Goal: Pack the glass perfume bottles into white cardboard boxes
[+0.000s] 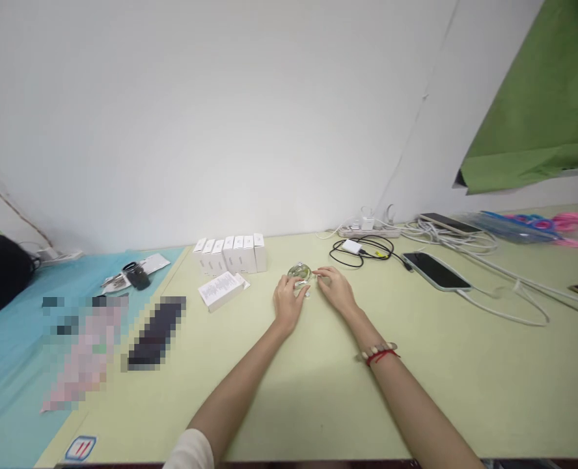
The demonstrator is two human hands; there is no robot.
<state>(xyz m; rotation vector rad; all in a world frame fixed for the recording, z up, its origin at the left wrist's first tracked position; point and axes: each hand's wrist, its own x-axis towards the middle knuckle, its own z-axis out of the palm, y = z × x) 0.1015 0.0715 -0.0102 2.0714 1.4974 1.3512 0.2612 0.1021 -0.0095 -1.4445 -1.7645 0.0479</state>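
A clear, shiny round object [299, 270], see-through and tinted by the table's green, rests on the table between my two hands; its exact kind I cannot make out. My left hand [289, 301] grips its near left side, with the thumb and fingers curved around the edge. On the other side, my right hand [335, 286] has its fingertips bent toward the object's right edge. Whatever those right fingers pinch is too small to name. Just below the object, near my left thumb, lies a tiny pale piece [307, 294].
White upright boxes [230, 255] stand in a row behind a lying white box [220, 290]. Rightward are a black cable [338, 257], a white adapter [352, 247], a power strip [381, 232] and a phone [435, 270] among white cables. A blue cloth [6, 365] covers the left.
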